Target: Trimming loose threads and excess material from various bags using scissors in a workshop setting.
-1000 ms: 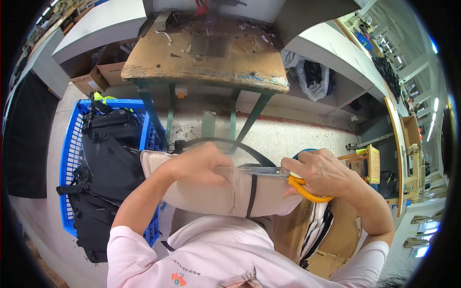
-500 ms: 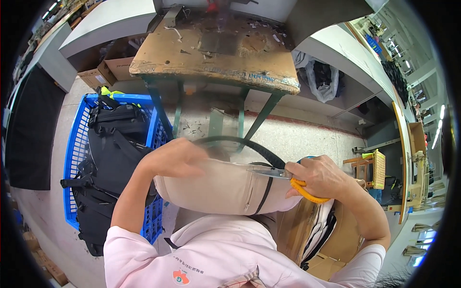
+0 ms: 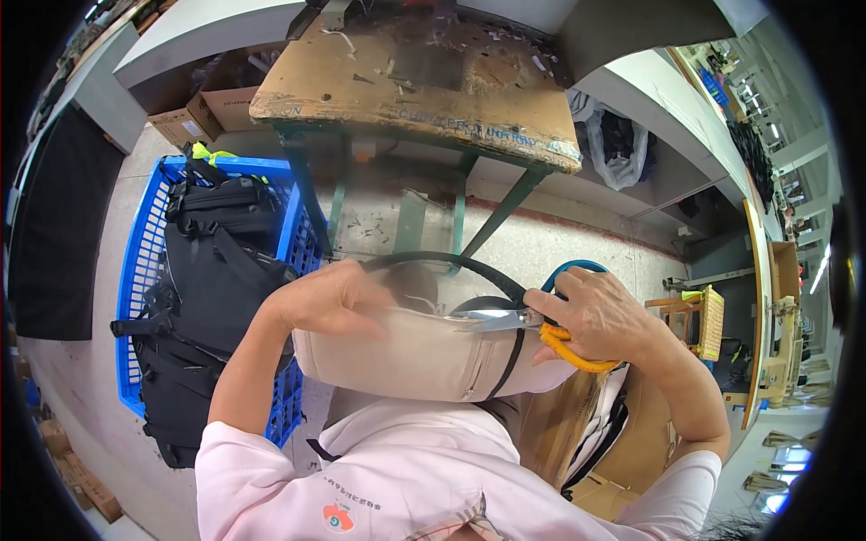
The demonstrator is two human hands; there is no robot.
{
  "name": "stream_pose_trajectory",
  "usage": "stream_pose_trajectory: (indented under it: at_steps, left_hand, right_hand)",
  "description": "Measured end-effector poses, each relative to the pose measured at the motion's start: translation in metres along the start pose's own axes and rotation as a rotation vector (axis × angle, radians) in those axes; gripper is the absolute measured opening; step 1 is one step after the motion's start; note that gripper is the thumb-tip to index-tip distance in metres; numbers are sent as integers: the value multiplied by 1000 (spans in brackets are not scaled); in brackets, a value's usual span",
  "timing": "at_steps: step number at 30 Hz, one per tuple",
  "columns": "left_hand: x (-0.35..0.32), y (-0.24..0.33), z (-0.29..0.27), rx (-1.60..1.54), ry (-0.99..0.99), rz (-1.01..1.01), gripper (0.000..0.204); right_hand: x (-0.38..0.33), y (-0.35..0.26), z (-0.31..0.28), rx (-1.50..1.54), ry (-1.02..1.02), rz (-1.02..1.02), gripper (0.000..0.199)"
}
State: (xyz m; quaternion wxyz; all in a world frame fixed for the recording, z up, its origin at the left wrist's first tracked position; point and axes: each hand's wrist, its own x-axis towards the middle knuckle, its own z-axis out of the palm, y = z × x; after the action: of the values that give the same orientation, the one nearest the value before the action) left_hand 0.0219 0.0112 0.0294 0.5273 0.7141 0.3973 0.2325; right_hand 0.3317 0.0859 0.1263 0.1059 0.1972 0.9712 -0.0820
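A beige bag (image 3: 397, 356) with a zip and a thin black strap lies across in front of my body. My left hand (image 3: 329, 302) grips its top edge at the left end, though the fingertips are smeared by motion. In my right hand (image 3: 595, 316) is a pair of scissors (image 3: 494, 319) with an orange loop and a blue loop. Its silver blades point left along the bag's top edge, near the zip; whether they touch it I cannot tell. A black webbing handle (image 3: 465, 261) arches up behind the bag.
At my left stands a blue plastic crate (image 3: 132, 298) piled with black backpacks (image 3: 216, 311). Ahead is a worn wooden table (image 3: 361, 81) on green legs, with scraps on top. Close by at right is an open cardboard box (image 3: 640, 428); a small wooden stool (image 3: 677, 316) stands farther off.
The scissors have shifted slightly left and their blades look a little more apart. My left hand stays at the bag's edge. The view has tilted slightly.
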Motion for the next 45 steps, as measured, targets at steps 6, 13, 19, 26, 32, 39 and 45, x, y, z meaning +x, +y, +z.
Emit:
stream_pose_trajectory:
  at_steps: [6, 13, 19, 26, 32, 39, 45]
  left_hand:
    - [2, -1, -4, 20, -37, 16, 25]
    - [1, -5, -4, 2, -24, 16, 26]
    - [-2, -6, -7, -72, 33, -21, 23]
    - [-30, -17, -18, -48, 156, -129, 22]
    - [-81, -67, 1, -425, 678, -164, 41]
    - [-121, -116, 107, -1121, 949, -295, 30]
    - [-112, -92, 80, -1028, 1055, -141, 27]
  right_hand:
    - [5, 1, -1, -1, -18, -40, 43]
    - [5, 2, 9, -68, -48, 18, 46]
    - [2, 19, 8, 215, 68, 93, 63]
    - [-5, 5, 58, 956, 168, 570, 56]
    - [2, -1, 80, 1137, 379, 613, 48]
    - [20, -8, 75, 1270, 489, 593, 45]
    - [30, -7, 70, 1348, 559, 638, 46]
